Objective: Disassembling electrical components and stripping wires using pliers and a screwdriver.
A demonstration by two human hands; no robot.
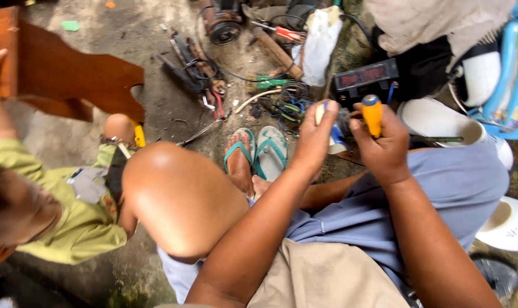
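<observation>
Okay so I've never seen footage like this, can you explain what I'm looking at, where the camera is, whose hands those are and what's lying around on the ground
The camera sits on a person's head and looks down, so the two arms reaching forward are that person's own. They sit low, knees up, feet in green sandals. The right hand grips a yellow-handled screwdriver. The left hand holds a small part against it; what it is I cannot tell. On the concrete floor lie hand tools, tangled wires, a motor and a black meter. At left another person in a green shirt touches a wooden board.
</observation>
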